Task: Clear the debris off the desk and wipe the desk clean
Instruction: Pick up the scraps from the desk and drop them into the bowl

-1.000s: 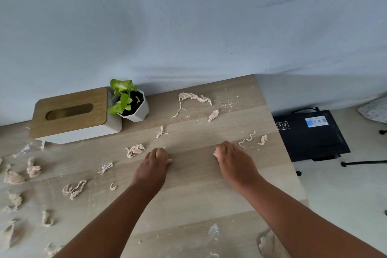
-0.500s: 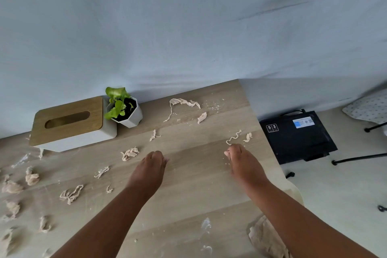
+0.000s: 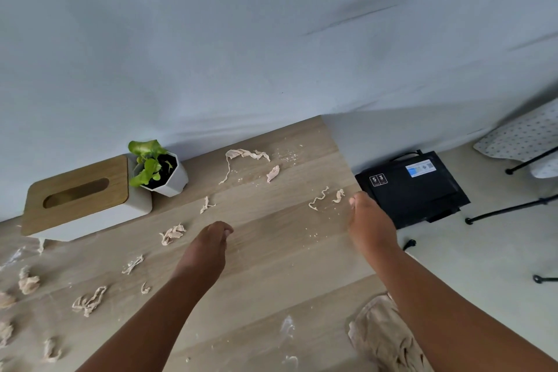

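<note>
Wooden surface (image 3: 271, 266) carries pale paper debris (image 3: 247, 155) scattered from far edge to left side, a crumpled cloth (image 3: 380, 338) at the near right edge. Left hand (image 3: 208, 246) hovers mid-surface, grip curled, holding nothing; right hand (image 3: 370, 222) at the right edge beside two scraps (image 3: 320, 198), grip not discernible.

The right hand (image 3: 370, 225) has its fingers curled under, hidden from view. The crumpled beige cloth (image 3: 383, 338) is partly covered by the right forearm and cut off at the bottom edge. The light wooden tabletop (image 3: 271, 266) runs past the left edge.
</note>
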A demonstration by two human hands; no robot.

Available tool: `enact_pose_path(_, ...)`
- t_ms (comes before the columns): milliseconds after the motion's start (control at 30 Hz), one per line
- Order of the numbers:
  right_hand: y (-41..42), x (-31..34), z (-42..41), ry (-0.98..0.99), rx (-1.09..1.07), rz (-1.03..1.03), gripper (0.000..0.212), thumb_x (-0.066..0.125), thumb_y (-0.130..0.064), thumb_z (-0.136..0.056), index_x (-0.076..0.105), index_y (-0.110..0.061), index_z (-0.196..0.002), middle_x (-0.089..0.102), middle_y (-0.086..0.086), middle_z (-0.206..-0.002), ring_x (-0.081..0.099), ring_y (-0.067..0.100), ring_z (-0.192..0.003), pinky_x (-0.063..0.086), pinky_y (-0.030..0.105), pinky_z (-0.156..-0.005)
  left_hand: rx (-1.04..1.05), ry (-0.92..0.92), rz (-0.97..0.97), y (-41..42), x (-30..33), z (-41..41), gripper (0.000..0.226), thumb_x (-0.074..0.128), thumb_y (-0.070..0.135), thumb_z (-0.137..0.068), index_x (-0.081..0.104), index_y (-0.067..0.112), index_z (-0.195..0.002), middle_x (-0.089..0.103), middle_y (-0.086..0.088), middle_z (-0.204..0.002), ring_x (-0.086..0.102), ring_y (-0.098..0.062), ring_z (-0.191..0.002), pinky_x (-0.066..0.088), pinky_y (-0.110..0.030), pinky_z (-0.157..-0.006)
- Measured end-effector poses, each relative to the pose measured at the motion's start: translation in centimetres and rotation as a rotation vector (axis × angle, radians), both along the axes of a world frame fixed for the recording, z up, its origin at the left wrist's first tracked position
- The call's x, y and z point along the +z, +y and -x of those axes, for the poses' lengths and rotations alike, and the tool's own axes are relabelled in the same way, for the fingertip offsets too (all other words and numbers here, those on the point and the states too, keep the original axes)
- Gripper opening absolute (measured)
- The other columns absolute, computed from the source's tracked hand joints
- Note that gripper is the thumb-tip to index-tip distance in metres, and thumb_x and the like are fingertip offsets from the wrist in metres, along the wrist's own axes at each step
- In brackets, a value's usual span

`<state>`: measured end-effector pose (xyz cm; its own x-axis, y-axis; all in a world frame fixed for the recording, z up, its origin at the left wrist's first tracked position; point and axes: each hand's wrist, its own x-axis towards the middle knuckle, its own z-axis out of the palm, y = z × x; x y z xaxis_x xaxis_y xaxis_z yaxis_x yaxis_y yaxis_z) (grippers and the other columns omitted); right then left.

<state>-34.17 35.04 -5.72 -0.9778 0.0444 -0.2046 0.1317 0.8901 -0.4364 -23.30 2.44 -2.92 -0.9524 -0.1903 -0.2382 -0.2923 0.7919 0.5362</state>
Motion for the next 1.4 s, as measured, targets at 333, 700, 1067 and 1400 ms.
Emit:
enact_pose_path(333,-4.0,-1.0,2.0,0.014,0.054,-0.059,0.077,0.056,-0.08,-0.08,0.049,-0.014,-0.119,0.06,0.002,-0.108,0.065,0.028,-0.094,0.046,0.034,-0.065,-0.026,0.041,0.037,-0.8,0.3,0.6,0.016,0.046,0.022,-0.105,0.061,0.019,-0.107,0.066,0.004,-0.098,0.062,-0.02,-0.094,0.047,-0.035,-0.081)
enact_pose_path(700,-6.1,-1.9,0.8,0.248,0.394,-0.229,0.024,0.061,-0.031,-0.1,0.063,-0.008,-0.108,0.06,0.008,-0.095,0.06,0.026,-0.079,0.051,0.036,-0.053,-0.042,0.072,0.036,-1.4,-0.7,3.6,0.013,0.048,0.023,-0.105,0.06,0.02,-0.107,0.063,0.007,-0.095,0.062,-0.019,-0.09,0.05,-0.038,-0.08)
enact_pose_path(1067,-6.5,-3.1,1.8,0.34,0.411,-0.242,0.043,0.083,0.005,-0.057,0.062,-0.003,-0.093,0.057,0.011,-0.078,0.058,0.028,-0.06,0.041,0.032,-0.038,-0.074,0.149,0.176,-1.0,-0.3,13.8,0.029,0.059,0.033,-0.1,0.059,0.016,-0.123,0.068,-0.007,-0.107,0.065,-0.03,-0.093,0.041,-0.032,-0.073)
enact_pose_path(1400,-6.6,-2.8,2.4,0.273,0.39,-0.16,0.036,0.084,0.003,-0.061,0.061,-0.006,-0.087,0.057,0.007,-0.078,0.056,0.025,-0.059,0.03,0.027,-0.044,-0.105,-0.017,0.285,-1.3,-2.5,19.5,0.037,0.045,0.043,-0.104,0.041,0.026,-0.136,0.065,-0.009,-0.12,0.061,-0.033,-0.111,0.05,-0.04,-0.086)
